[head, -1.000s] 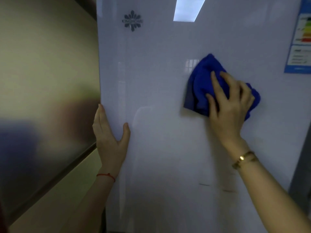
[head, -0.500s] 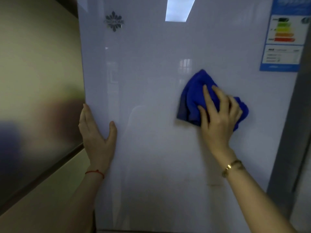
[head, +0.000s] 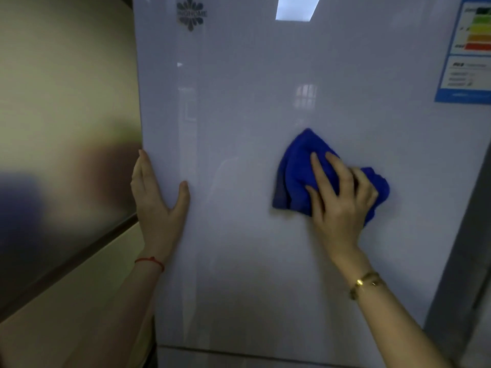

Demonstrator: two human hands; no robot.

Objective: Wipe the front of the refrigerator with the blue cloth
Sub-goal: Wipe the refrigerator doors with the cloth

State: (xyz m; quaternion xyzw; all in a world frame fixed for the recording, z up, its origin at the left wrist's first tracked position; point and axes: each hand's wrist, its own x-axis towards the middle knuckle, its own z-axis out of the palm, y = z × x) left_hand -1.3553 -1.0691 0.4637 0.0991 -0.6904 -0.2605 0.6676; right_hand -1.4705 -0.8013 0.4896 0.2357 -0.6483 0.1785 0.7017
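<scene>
The refrigerator's glossy white door point(head: 252, 261) fills most of the view. My right hand point(head: 340, 197) presses a bunched blue cloth point(head: 297, 168) flat against the door, right of its middle, with the fingers spread over the cloth. My left hand point(head: 156, 197) grips the door's left edge, thumb on the front face and fingers wrapped around the side. A red string is on the left wrist and a gold bracelet on the right.
A dark brand logo point(head: 191, 13) sits at the door's upper left. An energy label sticker point(head: 467, 57) is at the upper right. A beige wall with a dark strip point(head: 66, 264) lies to the left. A grey upright panel point(head: 457, 261) borders the door's right side.
My right hand has slid the blue cloth downward on the door. My left hand has kept its hold on the door's left edge.
</scene>
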